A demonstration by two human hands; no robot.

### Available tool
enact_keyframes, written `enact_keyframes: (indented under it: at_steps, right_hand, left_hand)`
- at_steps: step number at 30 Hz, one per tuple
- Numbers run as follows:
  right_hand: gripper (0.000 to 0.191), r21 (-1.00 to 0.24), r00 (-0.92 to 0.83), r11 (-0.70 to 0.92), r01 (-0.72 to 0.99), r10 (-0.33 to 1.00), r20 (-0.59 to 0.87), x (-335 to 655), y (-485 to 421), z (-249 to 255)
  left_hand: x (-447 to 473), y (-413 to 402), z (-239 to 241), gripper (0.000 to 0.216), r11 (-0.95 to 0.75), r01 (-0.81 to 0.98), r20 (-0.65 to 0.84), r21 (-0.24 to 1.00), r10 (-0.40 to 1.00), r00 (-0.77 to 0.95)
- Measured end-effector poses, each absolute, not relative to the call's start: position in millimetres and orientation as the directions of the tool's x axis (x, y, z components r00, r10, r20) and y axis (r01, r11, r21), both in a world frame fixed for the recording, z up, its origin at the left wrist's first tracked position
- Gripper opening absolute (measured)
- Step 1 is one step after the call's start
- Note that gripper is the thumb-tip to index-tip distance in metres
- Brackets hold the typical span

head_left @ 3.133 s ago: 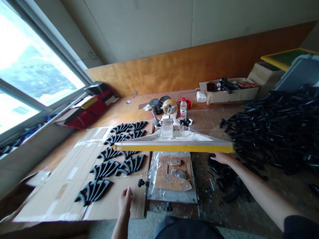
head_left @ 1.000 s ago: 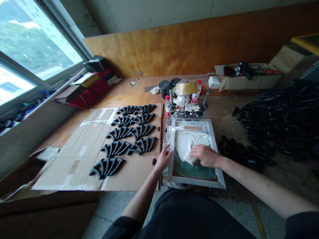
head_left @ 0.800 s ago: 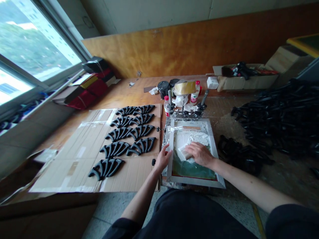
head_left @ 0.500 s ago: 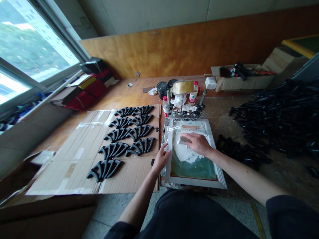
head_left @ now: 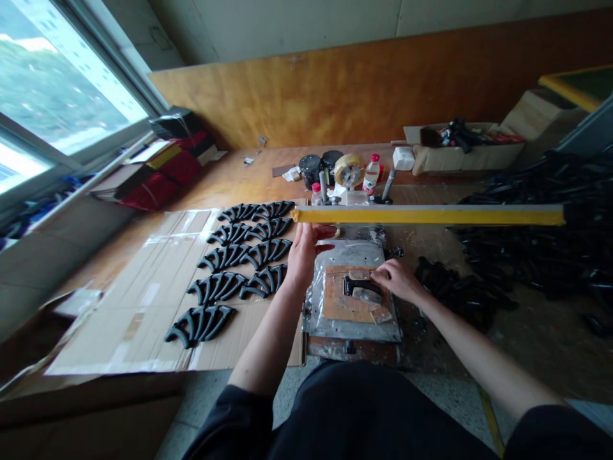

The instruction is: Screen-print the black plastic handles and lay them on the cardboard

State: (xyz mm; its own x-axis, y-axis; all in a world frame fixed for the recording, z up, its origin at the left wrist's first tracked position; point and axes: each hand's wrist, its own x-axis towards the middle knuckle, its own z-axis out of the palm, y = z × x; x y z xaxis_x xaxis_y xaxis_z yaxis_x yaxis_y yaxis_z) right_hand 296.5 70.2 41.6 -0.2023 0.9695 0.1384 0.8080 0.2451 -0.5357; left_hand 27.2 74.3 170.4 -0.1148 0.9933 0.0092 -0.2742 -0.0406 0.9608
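The screen-printing frame [head_left: 431, 216] is tilted up and seen edge-on, with yellow tape along its edge. My left hand [head_left: 301, 255] is at the frame's left end, its fingers up against the edge. Beneath it lies a wooden jig board [head_left: 335, 306] on a metal base plate [head_left: 325, 329]. A black curved handle-like part [head_left: 357, 285] sits on the jig. My right hand [head_left: 400, 279] is at the part's right end, with thumb and fingers drawn together there. Whether they grip it is hard to make out. The screen's face is hidden.
Cardboard [head_left: 143, 306] on the left carries rows of black curved parts [head_left: 201, 326]. A large pile of similar parts [head_left: 527, 255] lies on the right. Behind stand dark tubs [head_left: 310, 169], a tape roll [head_left: 348, 171], a red-capped bottle [head_left: 371, 174] and a cardboard box [head_left: 464, 160].
The screen frame has swung up from lying flat, uncovering the jig and black part. My right hand has left the pale squeegee and moved down to the part. My left hand rose with the frame.
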Motion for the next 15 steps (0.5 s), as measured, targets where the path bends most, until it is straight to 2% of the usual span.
enact_keyframes:
  at_steps: [2,4,5,6,7,9,11,12,14,15]
  right_hand:
    - [0.022,-0.353,-0.308,0.316,0.881,0.948,0.082,265,50,30]
    - [0.016,-0.236,-0.279,0.276,0.932,0.960,0.021,240,34,27]
    - [0.014,-0.221,-0.242,0.238,0.946,0.970,0.008,230,27,30]
    - [0.014,-0.231,-0.223,0.220,0.948,0.975,0.010,220,19,33]
    - [0.014,-0.263,-0.238,0.237,0.935,0.971,0.028,212,12,38]
    - [0.014,-0.364,-0.381,0.387,0.847,0.920,0.092,204,2,47]
    - [0.018,-0.451,-0.528,0.537,0.713,0.834,0.158,212,4,51]
    - [0.022,-0.468,-0.536,0.547,0.695,0.827,0.171,224,11,51]
    - [0.028,-0.435,-0.374,0.391,0.811,0.918,0.128,264,34,44]
    - [0.032,-0.364,-0.200,0.214,0.906,0.977,0.077,289,48,38]
  left_hand:
    - [35,65,160,0.052,-0.023,-0.315,-0.034,0.949,0.984,-0.174]
    - [46,40,135,0.060,0.174,-0.324,-0.222,0.930,0.968,-0.115]
    - [53,24,119,0.065,0.324,-0.309,-0.351,0.894,0.936,-0.035]
    - [60,8,102,0.069,0.509,-0.263,-0.494,0.820,0.860,0.126]
    - [66,-8,86,0.069,0.610,-0.239,-0.573,0.756,0.792,0.209]
    - [70,-31,60,0.066,0.675,-0.264,-0.633,0.688,0.737,0.237]
    - [58,-39,45,0.060,0.646,-0.288,-0.640,0.707,0.758,0.127]
    - [45,-39,40,0.058,0.620,-0.259,-0.631,0.741,0.774,0.049]
    - [6,-34,33,0.056,0.566,-0.083,-0.572,0.820,0.812,-0.119]
    - [-17,-32,29,0.057,0.541,0.052,-0.524,0.839,0.830,-0.191]
